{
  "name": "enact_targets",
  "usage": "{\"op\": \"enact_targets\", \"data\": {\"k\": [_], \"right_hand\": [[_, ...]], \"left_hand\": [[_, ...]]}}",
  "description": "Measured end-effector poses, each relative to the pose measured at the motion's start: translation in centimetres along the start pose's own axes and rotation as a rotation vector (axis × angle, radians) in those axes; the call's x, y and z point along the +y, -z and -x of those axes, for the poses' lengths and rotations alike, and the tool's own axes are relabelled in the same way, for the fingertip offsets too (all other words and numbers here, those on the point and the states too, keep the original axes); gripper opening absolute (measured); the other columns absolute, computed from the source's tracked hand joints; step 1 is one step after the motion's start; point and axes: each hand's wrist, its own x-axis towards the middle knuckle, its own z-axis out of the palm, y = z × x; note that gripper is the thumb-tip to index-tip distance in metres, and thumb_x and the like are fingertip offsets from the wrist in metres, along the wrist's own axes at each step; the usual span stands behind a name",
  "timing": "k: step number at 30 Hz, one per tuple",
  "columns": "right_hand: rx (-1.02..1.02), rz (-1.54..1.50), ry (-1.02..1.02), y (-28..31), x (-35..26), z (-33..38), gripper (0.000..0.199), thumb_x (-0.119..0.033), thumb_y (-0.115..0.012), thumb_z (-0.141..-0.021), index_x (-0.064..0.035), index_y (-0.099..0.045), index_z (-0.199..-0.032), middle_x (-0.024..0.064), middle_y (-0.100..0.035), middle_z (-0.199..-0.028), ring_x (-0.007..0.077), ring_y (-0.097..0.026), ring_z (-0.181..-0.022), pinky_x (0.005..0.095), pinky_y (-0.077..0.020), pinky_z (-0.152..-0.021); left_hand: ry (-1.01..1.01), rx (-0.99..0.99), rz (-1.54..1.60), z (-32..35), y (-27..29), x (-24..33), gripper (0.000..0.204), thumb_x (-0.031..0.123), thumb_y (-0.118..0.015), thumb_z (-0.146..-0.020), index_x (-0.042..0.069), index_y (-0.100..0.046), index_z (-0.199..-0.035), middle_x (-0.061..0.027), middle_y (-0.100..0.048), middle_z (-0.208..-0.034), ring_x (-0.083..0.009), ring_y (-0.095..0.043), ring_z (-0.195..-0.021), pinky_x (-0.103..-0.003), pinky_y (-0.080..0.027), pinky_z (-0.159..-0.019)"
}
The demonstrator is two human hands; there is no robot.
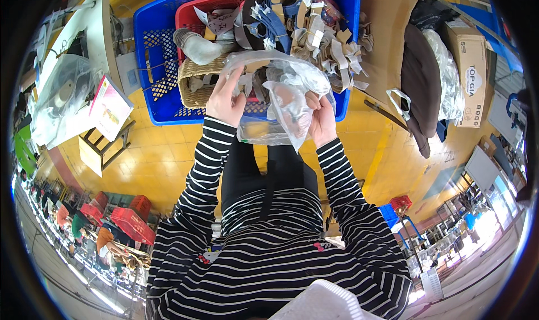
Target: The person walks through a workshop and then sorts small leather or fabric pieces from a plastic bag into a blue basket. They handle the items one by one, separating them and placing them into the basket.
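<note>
where the view bends toward 10 o'clock, one clear wrap (56, 104) lies beside one booklet (110, 108). just below, near 9 o'clock, stands one wooden stool (92, 154); at 8 o'clock are red crates (132, 225), too overlapped to count.

between 11 and 1 o'clock, one blue basket (174, 119) holds one smaller red basket (184, 17) at its 11, one wicker basket (191, 98) below that, one written note (218, 21), and one pale cloth roll (203, 49). the left hand (225, 102) has its fingers at the left edge of one clear bag (292, 104); i cannot tell if it grips. the bag sits at 12 o'clock, over the blue basket's near rim. the right hand (322, 119), at 2 o'clock, has bunched fingers pinching its right side.

behind the bag, toward 12 to 1 o'clock, are fabric strips (337, 50), too many to count. farther right, at 2 o'clock, are one dark brown cloth (418, 81) and one carton (473, 84). one blue bin (389, 214) is near 4 o'clock.
</note>
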Motion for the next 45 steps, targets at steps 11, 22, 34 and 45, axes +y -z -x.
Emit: {"op": "enact_targets", "data": {"k": [11, 22, 34, 45], "right_hand": [[0.288, 0.110, 0.088, -2.5, 1.3, 0.3, 0.032, -0.020, -0.034, -0.101, -0.0085, -0.039, -0.072, -0.0023, -0.033, -0.059, 0.0093, -0.037, -0.057, 0.0221, -0.0418, -0.063], [0.078, 0.526, 0.256, -5.7, 0.7, 2.7, 0.033, -0.028, -0.050, -0.094, -0.0077, -0.048, -0.120, 0.0043, -0.057, -0.099, 0.0198, -0.052, -0.099, 0.0358, -0.0411, -0.090], [0.191, 0.755, 0.061, -5.9, 0.4, 4.6, 0.051, -0.008, -0.067, -0.083, -0.0050, -0.045, -0.129, 0.0050, -0.056, -0.119, 0.0165, -0.054, -0.109, 0.0331, -0.0440, -0.094], [0.227, 0.882, 0.440, -7.9, -1.4, 6.0, 0.037, 0.001, -0.063, -0.081, -0.0018, -0.055, -0.117, 0.0044, -0.063, -0.101, 0.0145, -0.061, -0.092, 0.0287, -0.0473, -0.083]], "left_hand": [[0.291, -0.167, 0.722, 4.3, -4.3, 7.0, 0.067, 0.017, -0.078, -0.076, -0.001, -0.043, -0.129, -0.0127, -0.052, -0.122, -0.0224, -0.052, -0.112, -0.034, -0.046, -0.091], [0.556, -0.138, 0.689, 3.6, -3.5, 5.6, 0.024, 0.017, -0.072, -0.084, -0.003, -0.068, -0.097, 0.0005, -0.065, -0.072, -0.0024, -0.053, -0.062, -0.020, -0.043, -0.056], [0.571, -0.134, 0.862, 4.0, -4.9, 5.8, 0.028, 0.010, -0.072, -0.082, -0.002, -0.063, -0.106, 0.0015, -0.065, -0.077, -0.0013, -0.052, -0.060, -0.018, -0.041, -0.053], [-0.093, 0.157, -0.187, 2.7, -1.5, 5.9, 0.030, 0.006, -0.071, -0.075, 0.009, -0.068, -0.104, -0.0135, -0.056, -0.121, -0.0302, -0.057, -0.105, -0.033, -0.047, -0.089]]}}
